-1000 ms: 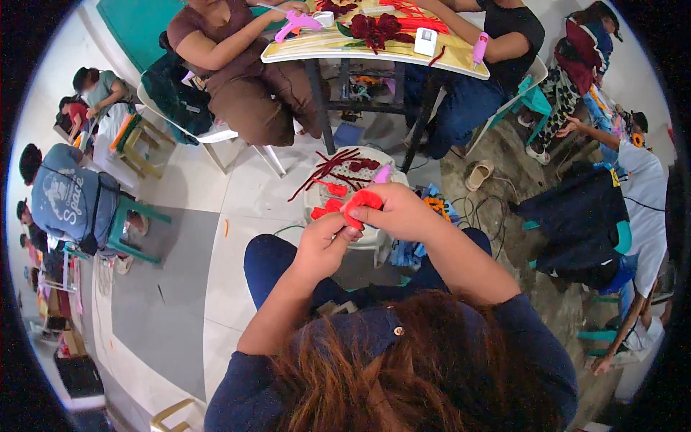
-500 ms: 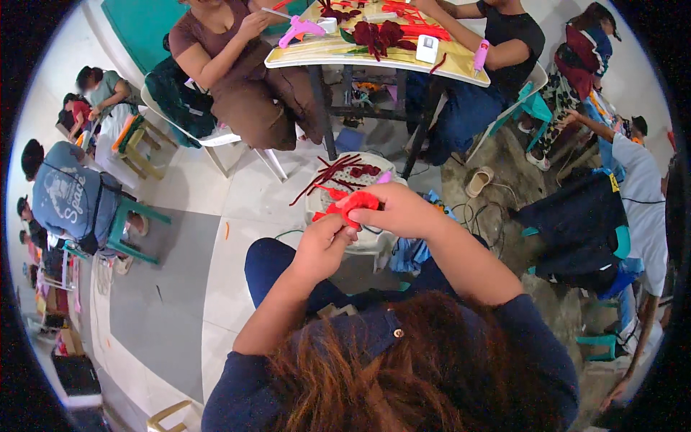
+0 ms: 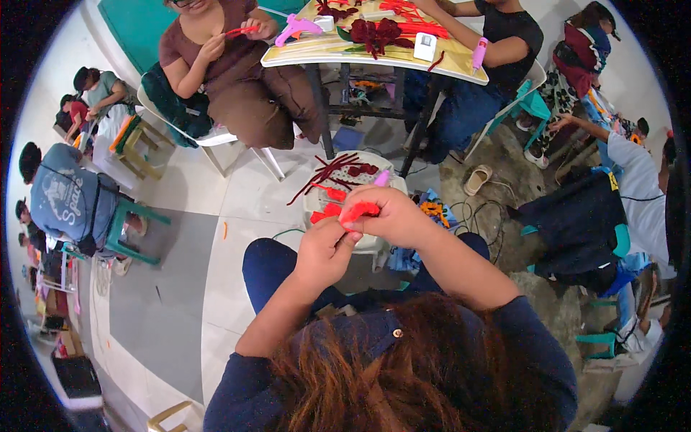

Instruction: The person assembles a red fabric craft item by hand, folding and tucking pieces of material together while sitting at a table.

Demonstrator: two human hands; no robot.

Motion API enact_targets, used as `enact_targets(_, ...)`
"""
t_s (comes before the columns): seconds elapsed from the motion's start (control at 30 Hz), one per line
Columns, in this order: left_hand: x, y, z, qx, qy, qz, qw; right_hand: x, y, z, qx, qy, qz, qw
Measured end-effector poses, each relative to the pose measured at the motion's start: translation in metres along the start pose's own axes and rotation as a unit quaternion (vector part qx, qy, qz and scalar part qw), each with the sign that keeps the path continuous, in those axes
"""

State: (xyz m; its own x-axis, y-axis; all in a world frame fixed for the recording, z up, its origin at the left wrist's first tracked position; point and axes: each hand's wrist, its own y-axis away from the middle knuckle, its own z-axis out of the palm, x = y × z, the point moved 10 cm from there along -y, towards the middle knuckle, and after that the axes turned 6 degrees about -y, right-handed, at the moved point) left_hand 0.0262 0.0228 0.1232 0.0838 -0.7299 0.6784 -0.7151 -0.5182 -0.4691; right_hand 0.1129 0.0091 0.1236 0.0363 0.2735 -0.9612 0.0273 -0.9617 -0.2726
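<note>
Between my hands is a bent, fuzzy red chenille stem piece, above a white plastic stool. My right hand curls around it from the right, thumb and fingers closed on it. Its lower end is pinched by my left hand, whose fingertips meet my right ones. Behind my hands, dark red chenille stems lie on the stool, beside a dark red coil. Bright red pieces rest there too, partly hidden by my hands. A pink object pokes up behind my right hand.
Ahead stands a table with dark red chenille flowers, a pink glue gun and red stems. Two people sit at it, the left one holding a red stem. Cables and a shoe lie on the floor at right.
My hands have shifted slightly, and the red piece has turned between them, showing a more open curve. Across the table, the left person has lowered their hands and now holds a red stem.
</note>
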Motion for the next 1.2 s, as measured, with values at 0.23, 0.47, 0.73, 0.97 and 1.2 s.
enact_targets(0.23, -0.024, 0.007, 0.018, -0.067, 0.076, -0.113, 0.988, 0.03, 0.014, -0.007, 0.07, -0.055, 0.171, 0.981)
enact_targets(0.47, -0.061, 0.021, 0.033, -0.002, 0.475, -0.239, 0.847, 0.032, 0.016, -0.012, 0.067, -0.172, 0.168, 0.968)
enact_targets(0.73, -0.06, 0.023, 0.043, -0.077, 0.366, -0.25, 0.893, 0.025, 0.015, -0.025, 0.116, 0.158, 0.098, 0.976)
enact_targets(0.97, -0.054, 0.014, 0.02, 0.034, 0.173, -0.207, 0.962, 0.028, 0.019, -0.025, 0.155, 0.236, 0.065, 0.957)
enact_targets(1.2, -0.082, 0.029, 0.054, -0.035, -0.048, -0.174, 0.983, 0.094, 0.039, -0.006, 0.104, 0.36, 0.149, 0.915)
